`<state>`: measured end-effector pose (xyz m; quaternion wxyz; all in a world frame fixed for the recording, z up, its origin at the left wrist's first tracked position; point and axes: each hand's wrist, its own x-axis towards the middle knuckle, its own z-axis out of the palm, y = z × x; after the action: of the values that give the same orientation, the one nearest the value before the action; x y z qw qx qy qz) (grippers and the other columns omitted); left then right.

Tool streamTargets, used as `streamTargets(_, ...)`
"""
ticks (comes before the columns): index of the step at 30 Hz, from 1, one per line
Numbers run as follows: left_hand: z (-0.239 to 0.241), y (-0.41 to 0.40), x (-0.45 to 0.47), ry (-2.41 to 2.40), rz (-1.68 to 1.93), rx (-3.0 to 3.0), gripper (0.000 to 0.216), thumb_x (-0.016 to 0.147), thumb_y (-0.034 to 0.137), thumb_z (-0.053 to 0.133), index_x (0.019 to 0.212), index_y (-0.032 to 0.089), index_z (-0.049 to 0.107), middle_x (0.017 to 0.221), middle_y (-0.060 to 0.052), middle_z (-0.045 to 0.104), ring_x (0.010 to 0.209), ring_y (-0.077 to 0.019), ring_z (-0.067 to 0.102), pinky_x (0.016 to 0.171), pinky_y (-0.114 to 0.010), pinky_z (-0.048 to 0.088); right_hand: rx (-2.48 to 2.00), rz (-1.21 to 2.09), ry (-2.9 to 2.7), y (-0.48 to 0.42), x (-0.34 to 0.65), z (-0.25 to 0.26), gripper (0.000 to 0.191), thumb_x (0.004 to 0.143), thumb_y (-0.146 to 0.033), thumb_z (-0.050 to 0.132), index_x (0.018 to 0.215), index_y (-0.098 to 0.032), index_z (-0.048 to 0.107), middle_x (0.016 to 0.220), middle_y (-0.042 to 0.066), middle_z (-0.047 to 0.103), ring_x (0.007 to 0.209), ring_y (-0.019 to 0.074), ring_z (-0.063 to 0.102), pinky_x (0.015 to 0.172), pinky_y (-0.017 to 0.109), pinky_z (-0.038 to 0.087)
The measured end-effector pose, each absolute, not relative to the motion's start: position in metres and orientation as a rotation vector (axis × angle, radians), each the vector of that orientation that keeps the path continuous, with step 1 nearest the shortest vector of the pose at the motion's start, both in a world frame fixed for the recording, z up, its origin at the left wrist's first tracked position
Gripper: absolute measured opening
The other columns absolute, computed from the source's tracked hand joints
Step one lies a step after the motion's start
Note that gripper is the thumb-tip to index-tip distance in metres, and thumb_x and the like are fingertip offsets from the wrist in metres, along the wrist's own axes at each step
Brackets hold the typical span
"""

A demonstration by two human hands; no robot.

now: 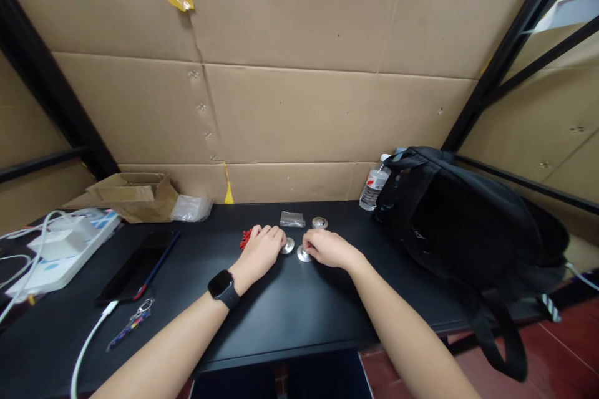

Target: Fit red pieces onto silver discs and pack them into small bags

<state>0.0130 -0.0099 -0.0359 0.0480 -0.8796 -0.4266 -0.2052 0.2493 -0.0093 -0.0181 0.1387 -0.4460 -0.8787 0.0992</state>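
Observation:
My left hand (pixel 262 250), with a black watch on its wrist, rests on the black table (pixel 290 312), fingers curled against a small silver metal disc (pixel 288 245). My right hand (pixel 327 248) is curled over a second silver disc (pixel 303 255) and pinches it at its edge. A third silver disc (pixel 320 222) lies just beyond my right hand. A small clear plastic bag (pixel 292 219) lies beside it. A cluster of small red pieces (pixel 245 239) sits by my left hand's knuckles.
A black backpack (pixel 468 224) fills the table's right side, with a water bottle (pixel 374 187) against it. At left are a dark phone (pixel 135 265), a pen, keys (pixel 133 322), a white power strip (pixel 60 252) with cables, and an open cardboard box (pixel 133 195). Cardboard walls stand behind.

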Motion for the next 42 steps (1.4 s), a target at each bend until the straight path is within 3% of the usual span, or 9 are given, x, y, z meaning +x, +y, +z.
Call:
streamTargets(7, -0.029, -0.012, 0.009, -1.498, -1.06, -2.767, 0.024, 0.103, 0.03, 0.039, 0.091, 0.023, 0.058, 0.094, -0.002, 0.066, 0.09, -0.0203, 0.06, 0.084, -0.035, 0.037, -1.098, 0.44, -2.117, -0.007, 0.241, -0.004, 0.011, 0.097, -0.022, 0.052, 0.088, -0.021, 0.059, 0.093, 0.003, 0.065, 0.08, 0.0155, 0.059, 0.075, 0.026, 0.044)
streamTargets(12, -0.031, -0.005, 0.007, -1.727, -1.556, -2.76, 0.025, 0.1, 0.039, 0.043, 0.089, 0.022, 0.057, 0.083, 0.0, 0.065, 0.075, -0.0172, 0.06, 0.071, -0.028, 0.043, -0.963, 0.598, -1.84, -0.012, 0.226, 0.001, 0.015, 0.099, -0.031, 0.052, 0.09, -0.021, 0.059, 0.098, 0.005, 0.064, 0.088, 0.0166, 0.063, 0.077, 0.026, 0.049)
streamTargets(16, -0.031, -0.005, 0.009, -1.747, -1.706, -2.74, 0.025, 0.099, 0.041, 0.045, 0.089, 0.021, 0.058, 0.084, -0.001, 0.064, 0.073, -0.0161, 0.058, 0.069, -0.027, 0.044, -0.894, 0.708, -1.792, -0.018, 0.209, -0.008, 0.017, 0.098, -0.036, 0.054, 0.092, -0.021, 0.059, 0.112, 0.008, 0.062, 0.098, 0.018, 0.065, 0.079, 0.027, 0.053)
streamTargets(20, -0.033, -0.007, 0.012, -1.686, -1.757, -2.77, 0.025, 0.099, 0.041, 0.046, 0.091, 0.021, 0.058, 0.089, -0.002, 0.066, 0.08, -0.0168, 0.06, 0.072, -0.026, 0.045, -0.826, 0.92, -1.681, -0.02, 0.196, -0.02, 0.02, 0.095, -0.04, 0.058, 0.093, -0.021, 0.058, 0.123, 0.009, 0.059, 0.097, 0.0179, 0.068, 0.081, 0.029, 0.056)
streamTargets(26, -0.034, -0.009, 0.014, -1.641, -1.719, -2.756, 0.023, 0.099, 0.039, 0.048, 0.094, 0.021, 0.061, 0.093, -0.002, 0.068, 0.086, -0.0178, 0.062, 0.072, -0.027, 0.044, -0.775, 1.217, -1.451, -0.014, 0.195, -0.03, 0.027, 0.087, -0.044, 0.07, 0.091, -0.02, 0.059, 0.121, 0.006, 0.061, 0.089, 0.0175, 0.071, 0.076, 0.032, 0.06)
streamTargets(32, -0.024, -0.013, 0.012, -1.577, -1.575, -2.737, 0.02, 0.099, 0.034, 0.05, 0.09, 0.021, 0.064, 0.093, -0.002, 0.068, 0.091, -0.0193, 0.062, 0.08, -0.03, 0.043, -0.798, 1.372, -1.348, -0.016, 0.199, -0.023, 0.044, 0.08, -0.042, 0.078, 0.119, -0.028, 0.062, 0.118, 0.005, 0.064, 0.084, 0.0176, 0.073, 0.075, 0.034, 0.061)
streamTargets(38, -0.024, -0.013, 0.012, -1.598, -1.421, -2.722, 0.018, 0.098, 0.037, 0.053, 0.095, 0.024, 0.064, 0.097, -0.001, 0.067, 0.097, -0.0206, 0.061, 0.081, -0.032, 0.043, -0.84, 1.511, -1.216, -0.017, 0.205, -0.015, 0.045, 0.071, -0.036, 0.086, 0.11, -0.022, 0.07, 0.117, 0.008, 0.067, 0.081, 0.0197, 0.075, 0.078, 0.036, 0.06)
streamTargets(42, -0.03, -0.009, 0.009, -1.645, -1.284, -2.609, 0.024, 0.103, 0.038, 0.041, 0.109, 0.025, 0.061, 0.108, -0.004, 0.067, 0.104, -0.0227, 0.059, 0.09, -0.038, 0.042, -0.812, 1.57, -1.117, -0.014, 0.21, -0.011, 0.043, 0.075, -0.036, 0.083, 0.112, -0.021, 0.068, 0.11, 0.009, 0.072, 0.084, 0.0229, 0.076, 0.083, 0.037, 0.058)
